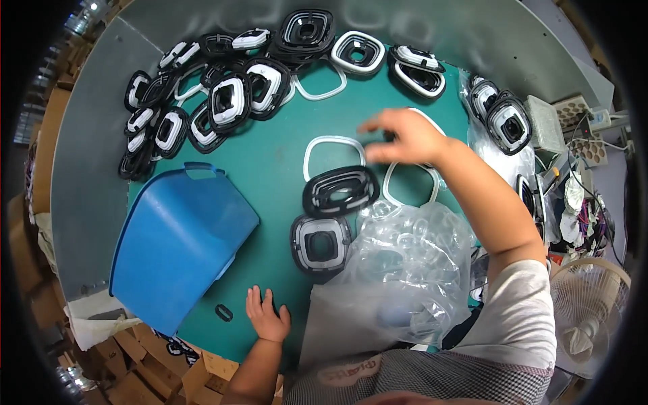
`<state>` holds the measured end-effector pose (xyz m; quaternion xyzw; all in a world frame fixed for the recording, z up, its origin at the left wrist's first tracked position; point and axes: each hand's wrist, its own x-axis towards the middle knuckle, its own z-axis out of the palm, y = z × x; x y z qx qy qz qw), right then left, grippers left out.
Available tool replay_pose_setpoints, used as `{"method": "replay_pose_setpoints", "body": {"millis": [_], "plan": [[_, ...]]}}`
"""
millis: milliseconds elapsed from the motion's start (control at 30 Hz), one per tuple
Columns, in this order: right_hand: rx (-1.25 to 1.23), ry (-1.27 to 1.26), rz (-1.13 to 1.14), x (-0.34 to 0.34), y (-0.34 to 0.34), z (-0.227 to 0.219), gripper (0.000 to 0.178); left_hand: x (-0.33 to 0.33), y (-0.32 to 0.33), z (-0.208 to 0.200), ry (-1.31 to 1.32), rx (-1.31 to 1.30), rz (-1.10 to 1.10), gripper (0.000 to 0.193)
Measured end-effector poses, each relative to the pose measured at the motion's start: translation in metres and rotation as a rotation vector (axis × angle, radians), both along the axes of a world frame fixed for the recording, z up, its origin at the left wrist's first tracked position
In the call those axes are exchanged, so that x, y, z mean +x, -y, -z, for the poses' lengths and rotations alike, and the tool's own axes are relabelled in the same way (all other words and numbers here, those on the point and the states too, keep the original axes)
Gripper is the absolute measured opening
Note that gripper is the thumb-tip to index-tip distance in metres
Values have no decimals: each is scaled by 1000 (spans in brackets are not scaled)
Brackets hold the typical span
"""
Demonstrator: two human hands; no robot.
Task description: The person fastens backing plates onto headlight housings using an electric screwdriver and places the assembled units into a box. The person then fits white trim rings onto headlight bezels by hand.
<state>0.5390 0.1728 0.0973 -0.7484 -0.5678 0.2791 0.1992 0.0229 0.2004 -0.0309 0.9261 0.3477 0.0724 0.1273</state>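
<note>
My left hand [268,320] lies flat on the green tabletop near its front edge, fingers stretched out, holding nothing. My right hand [408,138] is over the middle of the table, thumb and fingers apart, with no thing visible in its grasp. Close to it is a white rounded-square ring [308,156]; another white ring [387,182] lies partly below the hand. A black ribbed oval frame [341,191], slightly blurred, sits just nearer to me. Below that is a black frame with a grey inner ring [295,241]. A clear plastic bag [418,256] lies crumpled to their right.
A blue plastic bin [179,236] rests tilted at the left. Several black-and-white frames [229,100] are heaped along the far left and back wall. A small black oval ring [224,312] lies near the front edge. A fan [588,317] stands at the right.
</note>
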Motion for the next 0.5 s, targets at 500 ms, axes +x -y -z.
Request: {"method": "replay_pose_setpoints", "body": {"millis": [500], "plan": [[-423, 717, 463, 103, -75, 50, 73, -1, 5, 2, 10, -15, 13, 54]]}}
